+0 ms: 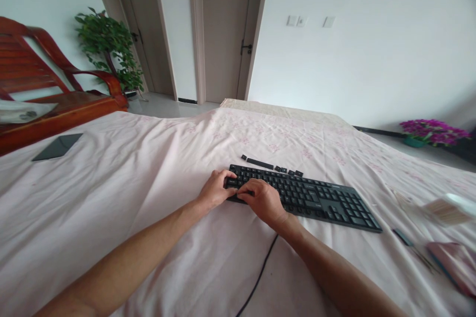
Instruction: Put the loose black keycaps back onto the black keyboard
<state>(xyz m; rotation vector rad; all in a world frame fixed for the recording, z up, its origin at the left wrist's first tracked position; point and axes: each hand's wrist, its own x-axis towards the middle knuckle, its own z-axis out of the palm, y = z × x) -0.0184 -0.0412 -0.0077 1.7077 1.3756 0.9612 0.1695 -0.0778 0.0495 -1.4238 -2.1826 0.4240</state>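
A black computer keyboard [316, 193] lies slantwise on the pink cloth. My left hand [217, 189] holds its left end, index finger on the top and thumb at the near edge. My right hand [262, 200] is bent over the near left keys, thumb and fingertips pinched together; whatever lies between them is too small to make out. Along the far edge of the keyboard, a loose spacebar [260, 163] and several small loose keycaps [284, 170] rest on the cloth. Part of the bottom key row is hidden by my right hand.
A black cable [258, 277] runs toward me. To the right lie a thin tool with metal prongs [416, 250], a clear container of cotton swabs [448, 209] and a pink pouch [455, 265]. A dark phone-like slab [57, 146] is at left, near a wooden chair [55, 84].
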